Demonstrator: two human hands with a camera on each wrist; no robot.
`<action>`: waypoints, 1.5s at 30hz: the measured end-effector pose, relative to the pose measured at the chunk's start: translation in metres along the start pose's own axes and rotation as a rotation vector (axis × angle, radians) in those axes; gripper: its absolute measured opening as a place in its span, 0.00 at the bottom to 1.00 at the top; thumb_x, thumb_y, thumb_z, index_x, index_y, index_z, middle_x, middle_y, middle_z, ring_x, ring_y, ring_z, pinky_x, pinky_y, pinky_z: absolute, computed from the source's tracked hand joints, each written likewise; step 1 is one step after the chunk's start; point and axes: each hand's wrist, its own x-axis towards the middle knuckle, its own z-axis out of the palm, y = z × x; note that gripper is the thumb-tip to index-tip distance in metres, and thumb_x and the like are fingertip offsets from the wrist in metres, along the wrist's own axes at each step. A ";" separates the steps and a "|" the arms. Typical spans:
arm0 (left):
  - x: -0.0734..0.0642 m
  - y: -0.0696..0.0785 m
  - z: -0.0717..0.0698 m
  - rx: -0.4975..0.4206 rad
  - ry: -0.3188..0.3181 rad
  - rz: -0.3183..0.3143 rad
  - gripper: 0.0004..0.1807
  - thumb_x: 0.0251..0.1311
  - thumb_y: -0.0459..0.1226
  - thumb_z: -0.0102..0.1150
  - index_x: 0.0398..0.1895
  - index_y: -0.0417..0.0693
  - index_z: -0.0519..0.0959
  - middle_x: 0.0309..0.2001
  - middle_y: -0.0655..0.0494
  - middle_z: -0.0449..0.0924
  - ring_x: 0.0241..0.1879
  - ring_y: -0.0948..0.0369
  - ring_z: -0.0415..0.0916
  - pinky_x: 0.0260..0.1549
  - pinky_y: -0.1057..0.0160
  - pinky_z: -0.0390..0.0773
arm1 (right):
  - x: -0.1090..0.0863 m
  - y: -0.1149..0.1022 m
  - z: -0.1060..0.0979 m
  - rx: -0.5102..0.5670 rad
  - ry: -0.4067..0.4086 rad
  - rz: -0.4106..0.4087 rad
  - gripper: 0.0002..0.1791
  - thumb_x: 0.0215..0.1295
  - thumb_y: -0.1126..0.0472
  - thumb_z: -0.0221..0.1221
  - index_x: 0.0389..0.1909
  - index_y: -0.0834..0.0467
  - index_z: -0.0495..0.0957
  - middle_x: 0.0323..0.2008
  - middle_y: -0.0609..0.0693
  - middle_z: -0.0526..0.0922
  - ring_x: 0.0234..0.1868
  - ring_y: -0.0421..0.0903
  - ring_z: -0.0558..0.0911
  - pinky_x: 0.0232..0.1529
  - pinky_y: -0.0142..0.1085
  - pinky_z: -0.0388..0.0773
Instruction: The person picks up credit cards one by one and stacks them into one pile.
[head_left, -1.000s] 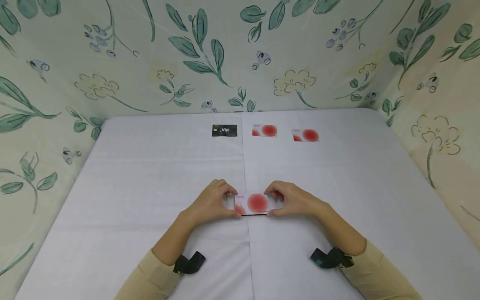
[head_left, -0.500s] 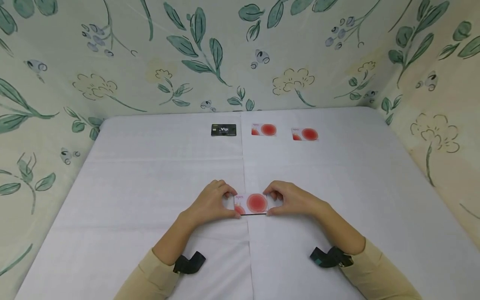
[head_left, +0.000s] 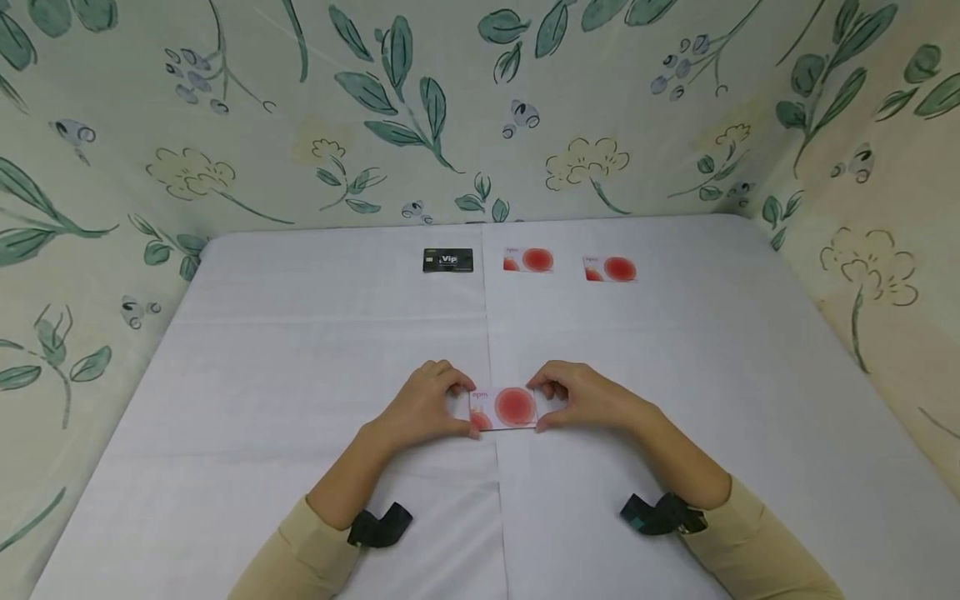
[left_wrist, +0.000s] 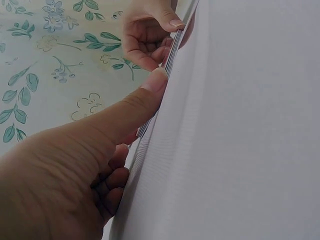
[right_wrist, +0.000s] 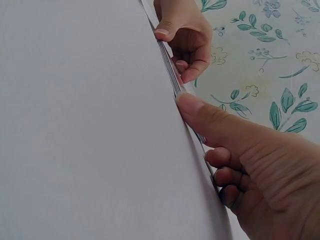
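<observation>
A small stack of cards [head_left: 514,407], the top one white with a red circle, lies on the white-covered table near the middle. My left hand [head_left: 423,402] pinches the stack's left end, thumb at the near corner and fingers at the far one. At the opposite end my right hand [head_left: 588,400] grips in the same way. Several layered card edges [left_wrist: 173,52] show between the two thumbs in the left wrist view. The right wrist view shows these stacked edges [right_wrist: 169,67] too. The fingers partly cover both ends.
Along the table's far side lie a black card [head_left: 447,260] marked "Vip" and two red-and-white cards, one in the middle [head_left: 528,260] and one to the right [head_left: 611,269]. A leaf-patterned cloth [head_left: 300,108] hangs behind the table [head_left: 300,350].
Both hands stay at the stack's ends, almost still. The dark line along the stack's near edge has become thinner and paler.
</observation>
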 end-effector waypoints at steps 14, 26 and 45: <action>0.001 -0.001 -0.001 -0.071 -0.018 -0.041 0.32 0.29 0.51 0.80 0.41 0.52 0.79 0.33 0.64 0.69 0.38 0.63 0.64 0.41 0.61 0.67 | 0.001 0.001 -0.001 0.022 0.015 0.020 0.28 0.40 0.50 0.75 0.45 0.53 0.78 0.30 0.44 0.73 0.33 0.40 0.71 0.34 0.29 0.70; 0.001 0.002 -0.013 -0.225 -0.029 -0.097 0.36 0.33 0.49 0.79 0.50 0.51 0.77 0.38 0.62 0.71 0.41 0.64 0.67 0.44 0.61 0.71 | 0.002 -0.003 -0.009 0.095 0.043 0.027 0.31 0.43 0.53 0.75 0.50 0.57 0.77 0.32 0.45 0.75 0.32 0.41 0.72 0.34 0.30 0.72; 0.008 0.001 -0.031 -0.349 0.127 -0.085 0.37 0.38 0.46 0.78 0.55 0.47 0.75 0.43 0.49 0.73 0.44 0.52 0.69 0.44 0.53 0.73 | 0.020 -0.014 -0.028 0.113 0.091 -0.065 0.30 0.44 0.58 0.74 0.49 0.63 0.77 0.33 0.53 0.77 0.34 0.49 0.75 0.36 0.41 0.76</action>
